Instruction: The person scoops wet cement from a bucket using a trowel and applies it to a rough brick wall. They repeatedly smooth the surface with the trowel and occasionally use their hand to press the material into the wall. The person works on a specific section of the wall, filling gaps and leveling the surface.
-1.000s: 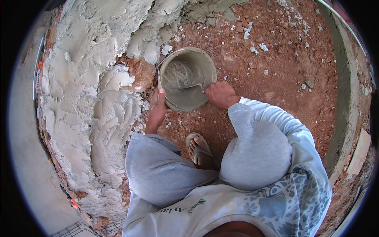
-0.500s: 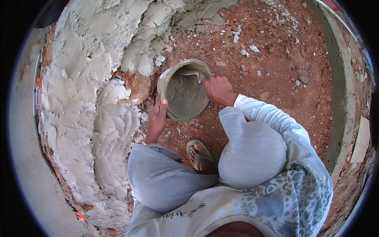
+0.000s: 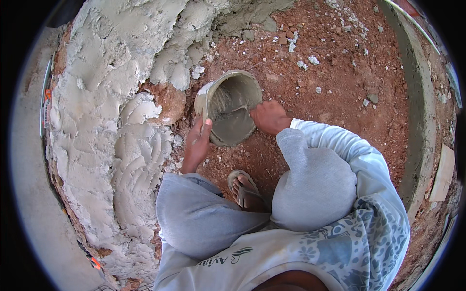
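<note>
Dipped the right hand (image 3: 270,117) slightly since the earlier head view, bringing a mortar-coated tool (image 3: 242,108) from the upper part of the bucket (image 3: 200,102) to its middle. Kept the bucket tipped — grey mortar (image 3: 232,128) inside — at upper centre, on red soil (image 3: 335,106). Closed the right fingers around the mostly hidden tool; curled the left hand (image 3: 195,145) partway around the bucket's left side.

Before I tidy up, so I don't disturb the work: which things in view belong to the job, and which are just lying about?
In hand:
round, grey smeared bucket, tilted, left hand on its side, right hand closed at the opposite rim
wet grey paste inside it

Apparently lying about:
flat, tan rectangular board, far right
small, rough white lumps on reddish soil
</note>
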`<state>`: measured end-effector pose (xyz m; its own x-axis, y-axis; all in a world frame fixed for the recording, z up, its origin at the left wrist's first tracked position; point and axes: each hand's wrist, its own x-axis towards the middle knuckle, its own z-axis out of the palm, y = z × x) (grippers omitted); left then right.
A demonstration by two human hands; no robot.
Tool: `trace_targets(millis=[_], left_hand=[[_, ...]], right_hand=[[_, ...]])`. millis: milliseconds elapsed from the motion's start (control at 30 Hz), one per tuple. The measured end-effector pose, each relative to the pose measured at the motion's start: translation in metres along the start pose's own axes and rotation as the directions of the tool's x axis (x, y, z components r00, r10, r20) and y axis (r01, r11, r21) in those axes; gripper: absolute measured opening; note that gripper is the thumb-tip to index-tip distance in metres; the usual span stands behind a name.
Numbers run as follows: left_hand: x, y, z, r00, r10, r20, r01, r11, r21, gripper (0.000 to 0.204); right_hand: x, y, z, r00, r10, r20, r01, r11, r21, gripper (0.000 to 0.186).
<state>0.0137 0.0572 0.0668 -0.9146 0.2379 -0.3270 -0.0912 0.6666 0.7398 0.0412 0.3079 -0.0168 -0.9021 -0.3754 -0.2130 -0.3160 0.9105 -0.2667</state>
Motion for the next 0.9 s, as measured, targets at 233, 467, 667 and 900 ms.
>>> trace_targets(millis=[233, 467, 667, 900], left_hand=[[0.002, -0.003, 0.006, 0.989, 0.144, 0.017, -0.145, 0.985, 0.089, 0.061], [-0.004, -0.03, 0.001, 0.996, 0.085, 0.025, -0.086, 0.994, 0.062, 0.064], [-0.003, -0.005, 0.0, 0.997, -0.081, 0.001, 0.08, 0.979, -0.187, 0.068], [-0.009, -0.048, -0.017, 0.979, -0.203, 0.01, 0.187, 0.877, -0.443, 0.065]], right_hand=[[0.019, 0.002, -0.022, 0.995, 0.097, -0.007, -0.096, 0.992, 0.086, 0.023], [0.02, -0.006, -0.009, 0.949, -0.184, 0.256, -0.014, 0.786, 0.618, 0.038], [0.001, 0.005, 0.028, 0.947, -0.25, 0.201, -0.176, 0.116, 0.978, 0.046], [-0.014, 0.034, -0.021, 0.975, -0.12, -0.187, 0.057, -0.679, 0.732, 0.044]])
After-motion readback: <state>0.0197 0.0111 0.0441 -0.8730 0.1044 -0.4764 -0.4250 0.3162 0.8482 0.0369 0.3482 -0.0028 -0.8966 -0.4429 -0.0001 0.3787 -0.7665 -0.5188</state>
